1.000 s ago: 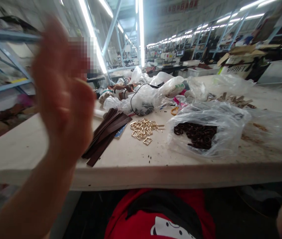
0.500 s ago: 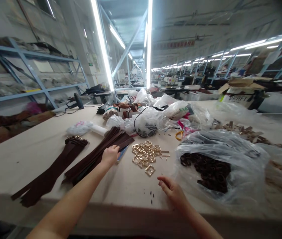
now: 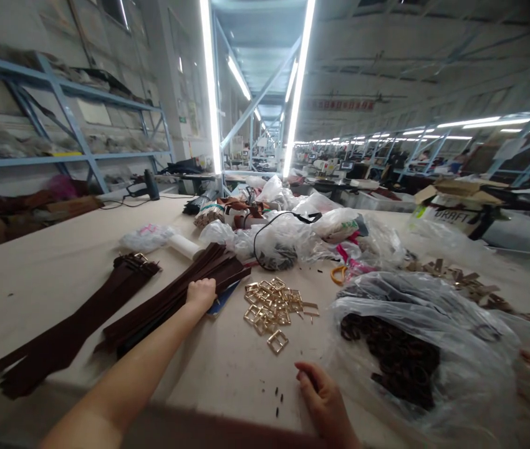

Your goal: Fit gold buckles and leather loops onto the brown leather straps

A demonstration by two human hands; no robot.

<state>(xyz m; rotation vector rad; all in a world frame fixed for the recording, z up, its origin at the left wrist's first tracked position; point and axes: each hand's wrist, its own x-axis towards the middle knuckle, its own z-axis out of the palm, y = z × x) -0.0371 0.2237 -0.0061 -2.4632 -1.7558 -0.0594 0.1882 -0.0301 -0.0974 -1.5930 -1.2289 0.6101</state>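
My left hand point(image 3: 201, 293) reaches out over the table and rests, fingers curled, on the far end of a stack of dark brown leather straps point(image 3: 171, 299). A second stack of brown straps with buckles point(image 3: 73, 330) lies further left. A heap of gold metal buckles point(image 3: 272, 305) sits just right of my left hand. My right hand point(image 3: 323, 399) lies near the table's front edge, fingers loosely bent, holding nothing, beside a clear plastic bag of dark brown leather loops point(image 3: 400, 355).
Several plastic bags point(image 3: 293, 237) and a black cable crowd the table's middle. Orange scissors point(image 3: 337, 273) lie beyond the buckles. Tan leather offcuts point(image 3: 466, 284) are scattered at the right. A cardboard box point(image 3: 461, 209) stands far right, blue shelving point(image 3: 59, 125) on the left.
One second ago my left hand was raised, blurred, before the camera; it has since come down onto the strap stack. My right hand has come into view near the front edge.
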